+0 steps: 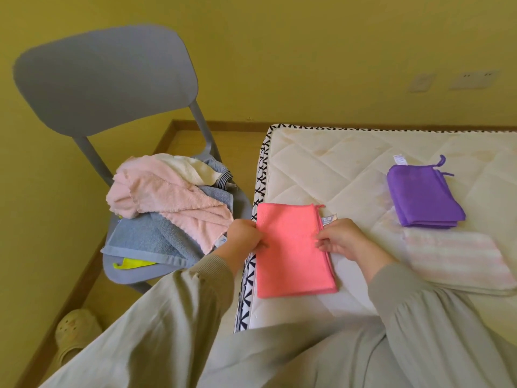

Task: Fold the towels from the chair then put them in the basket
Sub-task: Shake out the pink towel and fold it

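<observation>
**Three towels on the mattress, four on the chair, both hands on the coral one**

Three towels lie on the quilted mattress (335, 169). A coral towel (293, 253) lies flat as a folded rectangle near the mattress's left edge. A purple towel (422, 197) is folded further back on the right. A pink-and-white striped towel (458, 261) is folded just in front of the purple one.

On the seat of the grey chair (103, 79), beside the mattress, four pieces can be told apart in a loose heap. A pale pink towel (173, 203) is on top and a cream towel (193, 166) lies behind it. A grey-blue towel (148, 239) lies beneath, and a yellow cloth (131, 263) peeks out at the seat's front.

One tan slipper (74, 334) sits on the floor.

Both arms, in grey-green sleeves, reach forward over the mattress edge. The left hand (244, 236) has its fingers (261, 243) curled, grasping the coral towel's left edge about halfway along. The right hand (341, 242) mirrors it, its fingers (321, 245) pinching the right edge.
</observation>
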`<act>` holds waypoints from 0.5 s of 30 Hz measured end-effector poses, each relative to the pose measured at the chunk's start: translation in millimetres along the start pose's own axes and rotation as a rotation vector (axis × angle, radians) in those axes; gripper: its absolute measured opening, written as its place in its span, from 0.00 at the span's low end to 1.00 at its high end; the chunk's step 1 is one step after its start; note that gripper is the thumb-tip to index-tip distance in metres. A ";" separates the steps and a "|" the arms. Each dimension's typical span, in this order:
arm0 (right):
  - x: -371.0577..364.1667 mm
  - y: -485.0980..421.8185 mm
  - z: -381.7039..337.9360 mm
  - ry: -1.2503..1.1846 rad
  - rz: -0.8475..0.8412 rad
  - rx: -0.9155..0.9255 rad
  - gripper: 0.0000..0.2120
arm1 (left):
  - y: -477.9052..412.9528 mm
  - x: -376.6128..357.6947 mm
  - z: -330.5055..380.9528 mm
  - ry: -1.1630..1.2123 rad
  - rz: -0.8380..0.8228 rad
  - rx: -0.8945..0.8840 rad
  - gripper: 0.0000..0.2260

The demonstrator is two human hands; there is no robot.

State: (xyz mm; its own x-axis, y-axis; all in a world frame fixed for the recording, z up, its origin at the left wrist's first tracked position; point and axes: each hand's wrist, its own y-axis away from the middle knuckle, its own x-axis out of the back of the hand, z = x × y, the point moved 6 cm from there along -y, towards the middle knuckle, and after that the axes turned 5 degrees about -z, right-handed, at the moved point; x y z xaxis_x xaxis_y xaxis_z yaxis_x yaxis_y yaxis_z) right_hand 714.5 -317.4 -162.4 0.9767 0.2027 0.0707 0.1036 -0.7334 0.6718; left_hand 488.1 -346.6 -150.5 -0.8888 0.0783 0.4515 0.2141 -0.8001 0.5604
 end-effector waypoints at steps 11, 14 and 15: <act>1.5 -1.8 -1.7 -0.149 -0.056 0.091 0.09 | -1.5 -2.5 1.9 0.339 -0.045 -0.141 0.03; 0.8 -2.2 -1.8 -0.191 -0.065 0.126 0.14 | 5.3 2.0 2.5 0.195 0.036 -0.274 0.05; 0.3 -1.9 -1.7 -0.199 -0.072 0.131 0.14 | 8.2 2.0 1.7 0.165 0.048 -0.295 0.04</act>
State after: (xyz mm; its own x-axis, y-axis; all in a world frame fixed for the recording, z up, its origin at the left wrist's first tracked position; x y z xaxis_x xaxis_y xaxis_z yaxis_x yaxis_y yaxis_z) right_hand 714.3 -314.8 -162.3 0.9824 0.1355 -0.1289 0.1851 -0.8024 0.5673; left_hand 488.7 -352.0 -143.9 -0.9394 -0.0416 0.3403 0.1523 -0.9399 0.3056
